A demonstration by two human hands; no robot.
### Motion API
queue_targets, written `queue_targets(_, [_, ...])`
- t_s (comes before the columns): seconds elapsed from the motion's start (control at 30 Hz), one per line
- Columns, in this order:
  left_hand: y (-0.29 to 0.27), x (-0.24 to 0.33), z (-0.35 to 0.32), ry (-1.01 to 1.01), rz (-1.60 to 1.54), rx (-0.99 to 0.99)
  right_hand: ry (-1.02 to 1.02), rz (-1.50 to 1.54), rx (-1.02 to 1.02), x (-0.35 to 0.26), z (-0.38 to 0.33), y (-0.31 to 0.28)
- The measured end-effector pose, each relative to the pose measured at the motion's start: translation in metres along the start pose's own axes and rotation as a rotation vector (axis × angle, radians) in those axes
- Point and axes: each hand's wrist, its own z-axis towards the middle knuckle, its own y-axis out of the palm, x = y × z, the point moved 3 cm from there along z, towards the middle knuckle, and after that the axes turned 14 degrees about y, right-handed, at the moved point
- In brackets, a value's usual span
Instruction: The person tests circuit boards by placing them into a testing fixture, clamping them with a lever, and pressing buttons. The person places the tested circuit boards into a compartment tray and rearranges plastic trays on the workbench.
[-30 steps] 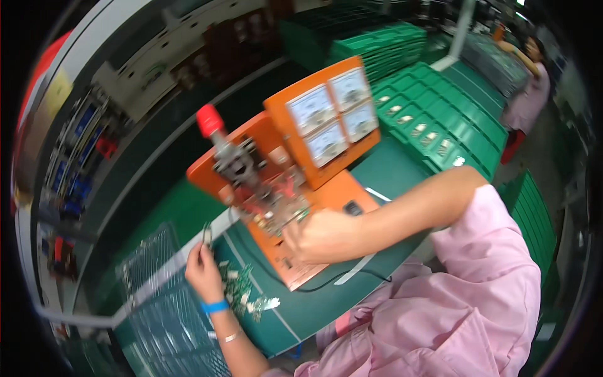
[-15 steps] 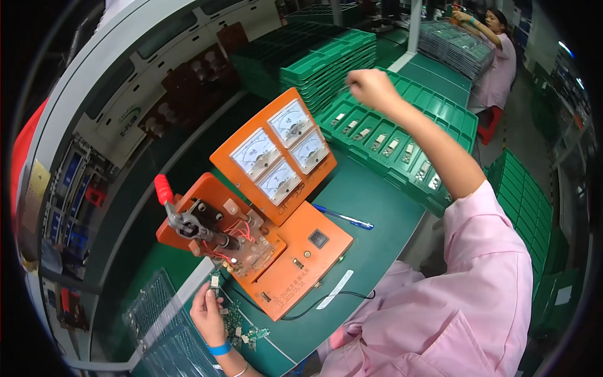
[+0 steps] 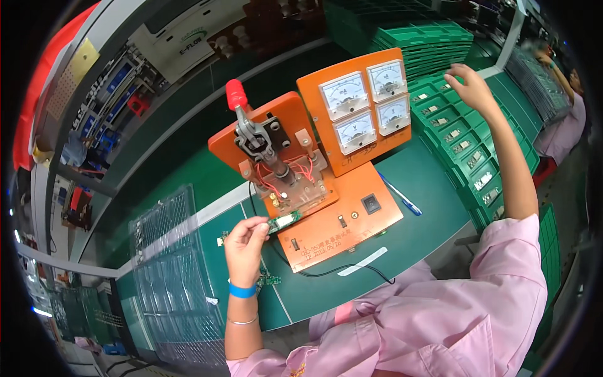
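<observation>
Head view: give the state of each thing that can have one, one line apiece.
Left hand: pinching a board by one end
Right hand: raised, fingers open
Tray: partly filled with boards
Stacked trays: piled up
Red handle: pointing up
Switch: position too small to tell
Meters: readings too small to tell
Pen: lying on the table
Cable: curved

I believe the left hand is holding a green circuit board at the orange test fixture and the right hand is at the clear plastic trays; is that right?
Not quite: the head view shows the right hand at the green compartment tray instead. The left hand does hold a green circuit board at the orange test fixture.
</observation>
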Motion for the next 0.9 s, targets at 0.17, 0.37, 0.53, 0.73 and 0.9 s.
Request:
queue_targets(0.17, [0.029,-0.017,0.002,0.116,0.136,0.046,-0.399,0.331,0.022,-0.115,-0.148,-0.049])
queue_targets(0.37, [0.043,-0.023,0.020,0.393,0.545,-0.099,-0.431,0.472,-0.217,-0.154,-0.216,0.017])
queue_targets(0.53, [0.043,-0.027,0.022,0.210,0.383,-0.050,-0.530,0.449,-0.216,-0.192,-0.221,0.069])
queue_targets(0.73, [0.037,-0.017,0.009,0.444,0.593,-0.164,-0.599,0.350,-0.218,-0.201,-0.226,0.082])
queue_targets(0.9, [0.032,-0.003,-0.007,0.656,0.679,-0.147,-0.694,0.202,-0.243,-0.211,-0.192,0.045])
